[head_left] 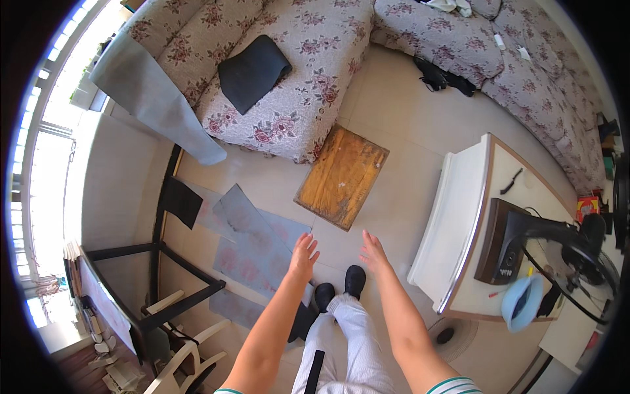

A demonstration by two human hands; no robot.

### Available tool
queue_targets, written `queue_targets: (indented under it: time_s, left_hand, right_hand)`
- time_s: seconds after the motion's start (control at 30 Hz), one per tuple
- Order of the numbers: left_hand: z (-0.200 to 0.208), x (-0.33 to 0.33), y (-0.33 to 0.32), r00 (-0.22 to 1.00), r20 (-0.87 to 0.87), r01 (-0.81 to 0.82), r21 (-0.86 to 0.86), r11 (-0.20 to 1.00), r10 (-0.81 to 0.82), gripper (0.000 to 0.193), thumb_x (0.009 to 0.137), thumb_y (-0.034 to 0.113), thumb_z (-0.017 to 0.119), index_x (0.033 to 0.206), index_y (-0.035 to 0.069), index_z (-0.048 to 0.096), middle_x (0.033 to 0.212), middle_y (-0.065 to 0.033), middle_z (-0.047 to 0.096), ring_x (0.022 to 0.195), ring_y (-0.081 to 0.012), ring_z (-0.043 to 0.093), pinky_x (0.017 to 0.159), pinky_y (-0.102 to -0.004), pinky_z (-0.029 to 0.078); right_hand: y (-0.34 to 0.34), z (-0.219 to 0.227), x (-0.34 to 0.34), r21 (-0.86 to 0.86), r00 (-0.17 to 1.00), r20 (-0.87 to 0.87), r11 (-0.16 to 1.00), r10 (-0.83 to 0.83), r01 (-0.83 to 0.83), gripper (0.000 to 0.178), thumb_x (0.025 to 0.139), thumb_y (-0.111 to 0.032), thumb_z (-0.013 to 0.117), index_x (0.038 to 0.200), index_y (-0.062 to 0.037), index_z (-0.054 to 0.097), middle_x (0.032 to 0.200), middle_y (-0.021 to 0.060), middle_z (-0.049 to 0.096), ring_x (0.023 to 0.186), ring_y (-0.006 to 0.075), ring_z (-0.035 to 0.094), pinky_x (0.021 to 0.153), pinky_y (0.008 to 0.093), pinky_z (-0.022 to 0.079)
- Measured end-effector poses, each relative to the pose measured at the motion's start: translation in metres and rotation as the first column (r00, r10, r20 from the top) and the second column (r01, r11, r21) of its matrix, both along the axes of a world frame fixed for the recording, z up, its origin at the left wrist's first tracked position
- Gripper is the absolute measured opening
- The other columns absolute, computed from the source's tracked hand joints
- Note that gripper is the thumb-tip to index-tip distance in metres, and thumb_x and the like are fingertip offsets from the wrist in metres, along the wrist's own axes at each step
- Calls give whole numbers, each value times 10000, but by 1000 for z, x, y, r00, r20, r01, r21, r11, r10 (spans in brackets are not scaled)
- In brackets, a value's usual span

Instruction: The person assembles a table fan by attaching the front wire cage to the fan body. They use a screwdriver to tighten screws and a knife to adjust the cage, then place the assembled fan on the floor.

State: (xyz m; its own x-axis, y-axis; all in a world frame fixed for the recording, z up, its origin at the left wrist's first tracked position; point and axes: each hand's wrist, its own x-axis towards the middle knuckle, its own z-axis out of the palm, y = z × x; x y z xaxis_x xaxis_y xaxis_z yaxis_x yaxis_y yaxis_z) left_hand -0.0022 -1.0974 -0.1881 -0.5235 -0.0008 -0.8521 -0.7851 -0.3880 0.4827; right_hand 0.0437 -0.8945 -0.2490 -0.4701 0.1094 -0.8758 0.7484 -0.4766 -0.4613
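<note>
Fingers (pixel 312 247) of the left hand (pixel 302 260) and right hand (pixel 374 253) are standing apart, holding nothing that I am seeing on my feed. Both hands are hovering short of the wooden board (pixel 342 177), which is lying on the floor (pixel 387 92) beside the sofa's (pixel 348 39) near corner. Grey sheets (pixel 252 226) are lying to its left. I am judging this as an empty-handed reach; the next move would be calling for lowering both palms evenly toward the board's near edges.

A head-worn fisheye looks steeply down past left hand (pixel 303 258) and right hand (pixel 374 253) onto floor (pixel 410 177).
</note>
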Motion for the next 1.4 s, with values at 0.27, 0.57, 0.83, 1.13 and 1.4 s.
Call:
queue_targets:
  time_s: [0.27,0.57,0.83,1.13,1.4]
  left_hand:
    - [-121,-89,-42,929,48,350,-441,826,-368,943,758,354,702,1450,129,102,1469,-142,196,1350,-261,207,1006,-473,317]
    - [-203,-141,-34,610,-11,456,-812,363,-792,903,731,369,723,1398,19,224,1362,-222,311,1235,-376,336,1025,-403,320]
    - [-211,-44,-22,585,135,459,-868,190,-799,788,706,276,744,1316,-15,339,1254,-229,406,1136,-390,419,966,-418,369]
    - [-151,131,-10,490,-42,433,-855,285,-871,760,784,254,666,1373,-11,266,1427,-242,243,1301,-383,271,1051,-413,269]
    - [-75,230,-39,316,-52,481,-852,208,-947,733,822,250,636,1387,-3,242,1430,-228,243,1300,-389,268,1049,-408,270]
  right_hand:
    - [-4,-98,-70,-4,982,189,1000,8,-7,1090,697,-655,633,1441,-97,64,1508,133,59,1384,319,66,1022,615,203]
    - [-17,-155,-74,-145,988,41,978,-146,150,868,683,-581,710,1291,-79,347,1269,72,450,1174,249,417,905,524,367]
    - [-2,-144,4,-57,967,78,967,-244,248,790,708,-479,743,1249,-12,405,1198,95,499,1097,193,476,890,396,411]
    - [3,-180,145,73,941,53,941,-334,330,656,742,-411,737,1167,18,482,1058,93,587,973,183,562,834,335,460]
    - [-33,-169,228,61,901,76,904,-427,423,667,737,-421,741,1163,30,494,1085,98,579,997,167,530,884,315,408]
